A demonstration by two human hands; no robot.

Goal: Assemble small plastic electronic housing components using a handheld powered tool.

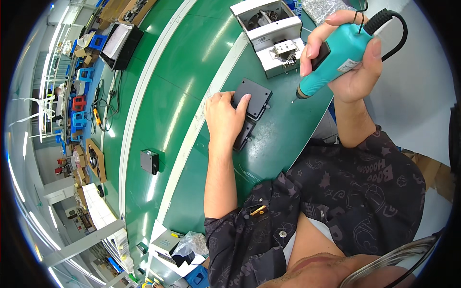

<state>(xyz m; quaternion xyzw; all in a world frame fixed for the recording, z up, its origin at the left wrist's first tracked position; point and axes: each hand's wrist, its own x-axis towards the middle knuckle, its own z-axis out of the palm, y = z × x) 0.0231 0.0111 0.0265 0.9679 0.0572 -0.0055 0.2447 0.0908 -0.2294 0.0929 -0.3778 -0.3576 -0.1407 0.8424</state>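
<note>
My right hand (355, 72) is wrapped around a teal electric screwdriver (331, 69), its fingers near the black switch. The screwdriver's thin bit points down and left, apart from the work below it. Under my left hand (225, 117) is a flat black box (252, 98) with holes at its corners, gripped between thumb and fingers on the green bench. A second black piece (245, 134) lies beside it, partly hidden by that hand. Beyond them, nearest the screwdriver tip, stands a white metal screw feeder (273, 38) with an open top.
A black cord (401, 38) curves from the screwdriver's upper end. Another small black box (149, 162) sits on the green surface (187, 91) to the left. Near the lower edge are an open carton (168, 242) and a clear plastic bag (192, 244). Bubble wrap (321, 9) lies behind the feeder.
</note>
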